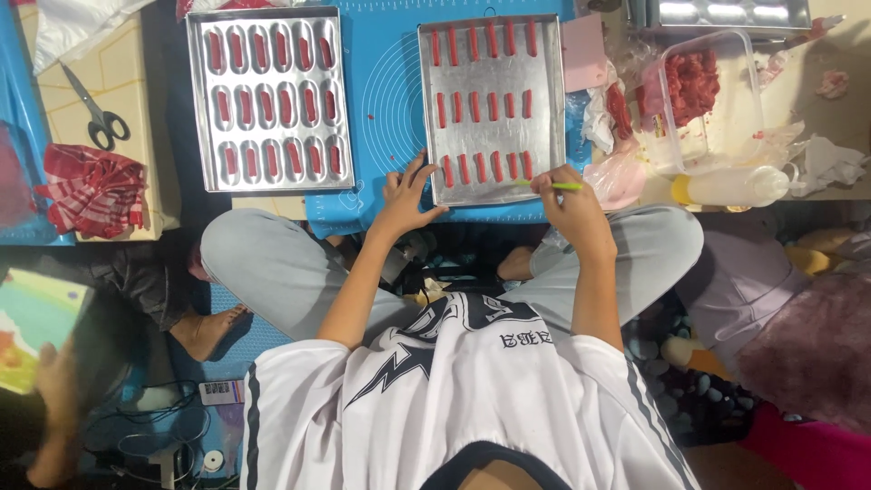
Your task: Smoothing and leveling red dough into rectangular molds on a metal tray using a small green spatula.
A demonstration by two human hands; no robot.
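Observation:
A flat metal tray [544, 109] lies on a blue mat [386, 109] and carries rows of small red strips [485, 106]. My left hand [404, 198] rests with spread fingers at the tray's near left corner, touching its edge. My right hand [570, 201] pinches a thin green stick [549, 185] whose tip lies by the nearest row of strips. Left of the flat tray sits a moulded metal tray [269, 98] whose oval wells each hold a red piece.
Black scissors [98, 113] and a red checked cloth [92, 186] lie at left. At right stand a clear tub of red paste [703, 91], crumpled plastic bags and a lying squeeze bottle [730, 187]. Another person's foot [210, 328] is at lower left.

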